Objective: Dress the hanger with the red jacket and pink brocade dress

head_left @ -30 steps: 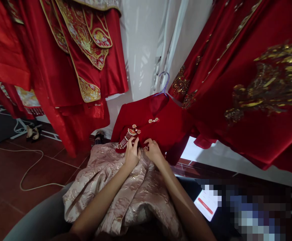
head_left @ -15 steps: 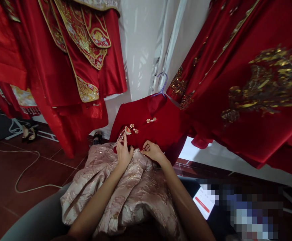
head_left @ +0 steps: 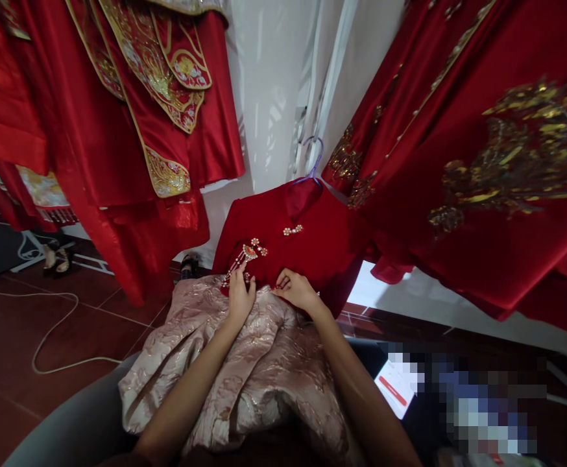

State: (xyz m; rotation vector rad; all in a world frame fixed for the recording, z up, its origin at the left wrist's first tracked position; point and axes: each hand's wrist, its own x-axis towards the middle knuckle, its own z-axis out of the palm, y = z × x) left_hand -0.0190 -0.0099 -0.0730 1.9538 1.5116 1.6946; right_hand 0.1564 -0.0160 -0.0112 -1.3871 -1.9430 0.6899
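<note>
A pale pink brocade garment (head_left: 259, 363) lies bunched across my lap. My left hand (head_left: 241, 297) is at its upper edge, fingers bent and together with the thumb close by, gripping the cloth. Just to the right, my right hand (head_left: 297, 290) has thumb and fingertips pinched at the same edge; anything small between them is hidden. Directly beyond both hands is a red velvet top (head_left: 322, 227) on a purple hanger (head_left: 314, 159). A dangling jewelled ornament (head_left: 249, 251) and a flower-shaped clasp (head_left: 293, 230) sit on its front.
Red embroidered garments (head_left: 167, 130) hang at the left, and a red gown with gold sequins (head_left: 521, 162) hangs at the right. A lit phone (head_left: 394, 389) lies by my right forearm. A white cable (head_left: 64, 327) crosses the tiled floor (head_left: 11, 363); dark shoes (head_left: 56, 258) stand near a rack's base.
My left hand's fingers have drawn down slightly from the jewelled ornament and closed together. The right hand keeps its pinch at nearly the same place.
</note>
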